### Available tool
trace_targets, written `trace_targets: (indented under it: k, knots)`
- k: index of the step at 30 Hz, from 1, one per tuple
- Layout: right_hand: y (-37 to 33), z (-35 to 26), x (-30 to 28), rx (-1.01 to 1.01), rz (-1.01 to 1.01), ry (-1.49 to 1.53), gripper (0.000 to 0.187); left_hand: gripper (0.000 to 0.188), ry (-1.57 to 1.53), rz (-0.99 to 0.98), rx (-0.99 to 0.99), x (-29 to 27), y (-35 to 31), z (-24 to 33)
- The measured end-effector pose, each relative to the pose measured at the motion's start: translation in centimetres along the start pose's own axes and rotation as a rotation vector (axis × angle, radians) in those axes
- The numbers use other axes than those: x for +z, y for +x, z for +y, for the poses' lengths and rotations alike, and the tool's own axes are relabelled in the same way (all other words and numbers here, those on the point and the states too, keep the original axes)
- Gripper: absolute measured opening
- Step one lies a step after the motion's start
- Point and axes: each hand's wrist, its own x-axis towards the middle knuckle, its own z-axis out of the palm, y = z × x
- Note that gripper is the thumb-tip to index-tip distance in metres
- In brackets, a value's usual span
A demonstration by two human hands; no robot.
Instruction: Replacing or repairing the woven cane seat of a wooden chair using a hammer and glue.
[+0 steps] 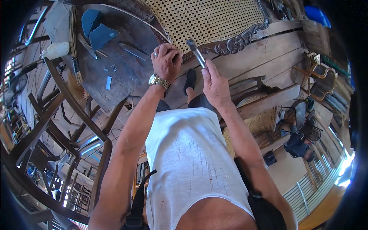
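Observation:
My right hand (217,85) is closed round a hammer (199,57) with a shiny metal shaft, its dark head raised beside the carved wooden frame. Woven cane webbing (211,19) fills that dark carved frame (234,46). At the frame's near left corner, my left hand (167,60) is closed, fingers curled and pressed together. Whatever those fingers pinch is hidden. The hammer head is apart from the left hand, to its right.
On the dark worktable (130,76) lie blue sandpaper-like pieces (101,36), a knife blade (133,51), a small pale blue strip (108,82) and a long brush (74,42). Wooden chair frames (76,103) crowd the left. A caned wooden piece (264,103) stands at right.

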Motion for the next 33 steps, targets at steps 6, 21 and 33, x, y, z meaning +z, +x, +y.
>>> trace_targets:
  k: [6, 21, 33]
  knots:
    - [-0.9, -0.1, 0.9, -0.061, 0.012, -0.054, 0.041, 0.015, -0.007, 0.001, -0.016, 0.0, 0.0, 0.1]
    - [-1.3, 0.0, 2.0, 0.025, 0.035, -0.038, 0.039, 0.016, 0.025, -0.026, -0.015, -0.2, 0.1, 0.1]
    - [-2.2, -0.8, 2.3, 0.002, 0.142, 0.025, 0.038, 0.016, 0.027, -0.043, -0.01, -0.3, 0.0, -0.1]
